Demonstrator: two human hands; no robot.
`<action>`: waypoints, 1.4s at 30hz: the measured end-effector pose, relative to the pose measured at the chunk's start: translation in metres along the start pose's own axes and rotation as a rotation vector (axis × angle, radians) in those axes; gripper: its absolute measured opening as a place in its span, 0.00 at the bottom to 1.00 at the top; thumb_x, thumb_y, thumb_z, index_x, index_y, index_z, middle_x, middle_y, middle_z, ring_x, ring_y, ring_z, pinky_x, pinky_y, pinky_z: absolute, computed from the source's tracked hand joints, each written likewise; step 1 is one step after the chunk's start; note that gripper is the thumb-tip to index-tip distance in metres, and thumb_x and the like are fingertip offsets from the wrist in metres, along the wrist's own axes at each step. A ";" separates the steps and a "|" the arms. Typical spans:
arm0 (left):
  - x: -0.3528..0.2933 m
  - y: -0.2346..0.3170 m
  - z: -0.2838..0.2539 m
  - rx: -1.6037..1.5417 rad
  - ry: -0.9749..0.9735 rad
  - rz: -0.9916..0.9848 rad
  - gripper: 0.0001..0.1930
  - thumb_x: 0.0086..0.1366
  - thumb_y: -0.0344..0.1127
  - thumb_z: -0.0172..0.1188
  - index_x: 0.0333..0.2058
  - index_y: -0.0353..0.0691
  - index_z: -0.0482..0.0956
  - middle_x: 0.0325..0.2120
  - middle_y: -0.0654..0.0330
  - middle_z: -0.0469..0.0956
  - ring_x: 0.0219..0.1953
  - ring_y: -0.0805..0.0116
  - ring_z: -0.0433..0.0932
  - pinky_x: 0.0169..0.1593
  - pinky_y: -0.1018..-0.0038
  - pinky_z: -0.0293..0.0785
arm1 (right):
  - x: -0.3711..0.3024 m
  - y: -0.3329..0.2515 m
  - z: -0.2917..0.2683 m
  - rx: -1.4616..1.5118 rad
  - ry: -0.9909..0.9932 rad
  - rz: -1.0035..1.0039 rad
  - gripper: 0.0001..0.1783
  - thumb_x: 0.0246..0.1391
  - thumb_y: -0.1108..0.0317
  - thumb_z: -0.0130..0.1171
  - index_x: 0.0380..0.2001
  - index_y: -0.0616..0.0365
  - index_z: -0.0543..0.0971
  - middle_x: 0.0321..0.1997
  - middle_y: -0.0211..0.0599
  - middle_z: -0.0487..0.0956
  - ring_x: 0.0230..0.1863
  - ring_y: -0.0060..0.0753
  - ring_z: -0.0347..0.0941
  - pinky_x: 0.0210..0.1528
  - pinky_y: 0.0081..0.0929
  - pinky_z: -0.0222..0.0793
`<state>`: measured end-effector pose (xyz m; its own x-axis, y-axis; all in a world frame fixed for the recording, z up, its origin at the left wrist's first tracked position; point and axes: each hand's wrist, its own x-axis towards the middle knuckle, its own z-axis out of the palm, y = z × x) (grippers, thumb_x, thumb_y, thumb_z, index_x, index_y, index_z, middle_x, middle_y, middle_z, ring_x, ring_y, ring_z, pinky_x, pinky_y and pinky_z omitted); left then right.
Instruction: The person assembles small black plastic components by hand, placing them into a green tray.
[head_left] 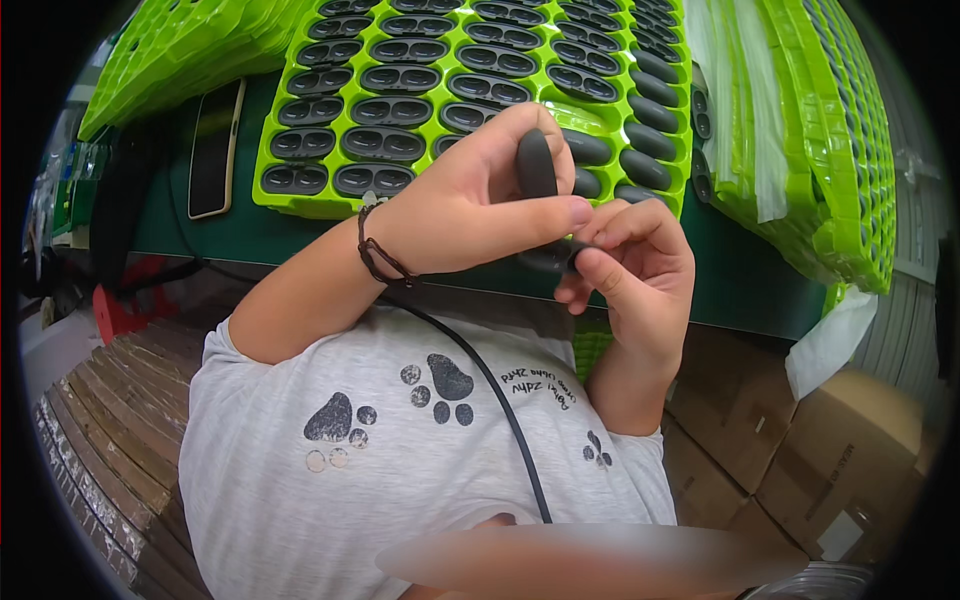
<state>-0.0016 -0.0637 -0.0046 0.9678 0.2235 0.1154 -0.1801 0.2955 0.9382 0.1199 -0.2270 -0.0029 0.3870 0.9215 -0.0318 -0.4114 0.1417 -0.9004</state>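
My left hand (480, 195) is closed around a dark grey earbud case, reaching over it from the left. One oval piece of the case (537, 165) stands up between thumb and fingers. A darker part shows below the thumb, and the palm side is hidden. My right hand (640, 265) meets it from the right, its thumb and fingers pinched at the case's lower edge. Just beyond both hands lies a bright green tray (300, 202) with rows of dark earbud case parts, many showing two hollows, others smooth-topped.
A phone (216, 150) lies left of the tray on the dark green table (740, 270). Stacked green trays (190, 50) stand at far left; more trays with white sheets (745, 110) stand at right. A black cable (480, 365) crosses my shirt. Cardboard boxes (830, 450) sit lower right.
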 end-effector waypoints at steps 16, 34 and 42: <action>-0.006 0.012 0.001 0.408 -0.062 -0.101 0.19 0.70 0.26 0.48 0.58 0.38 0.71 0.39 0.62 0.73 0.41 0.74 0.71 0.46 0.78 0.70 | 0.010 0.013 0.001 -0.636 0.150 -0.429 0.12 0.42 0.90 0.65 0.31 0.67 0.79 0.39 0.38 0.73 0.35 0.23 0.73 0.32 0.17 0.74; -0.008 0.006 0.004 0.403 0.074 -0.094 0.15 0.62 0.23 0.58 0.48 0.34 0.77 0.42 0.61 0.76 0.44 0.77 0.75 0.43 0.82 0.74 | 0.009 0.011 -0.001 -0.480 0.205 -0.238 0.13 0.46 0.86 0.63 0.37 0.66 0.77 0.41 0.35 0.73 0.34 0.18 0.74 0.34 0.14 0.72; -0.007 0.001 0.005 0.211 0.143 -0.174 0.13 0.67 0.27 0.53 0.50 0.36 0.76 0.45 0.63 0.77 0.44 0.80 0.75 0.42 0.83 0.74 | 0.013 0.008 0.003 -0.524 0.207 -0.094 0.11 0.48 0.84 0.63 0.37 0.68 0.77 0.38 0.33 0.75 0.31 0.17 0.75 0.31 0.12 0.70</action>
<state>-0.0081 -0.0695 -0.0032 0.9436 0.3195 -0.0865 0.0416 0.1445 0.9886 0.1192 -0.2124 -0.0088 0.5776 0.8160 0.0225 0.0769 -0.0270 -0.9967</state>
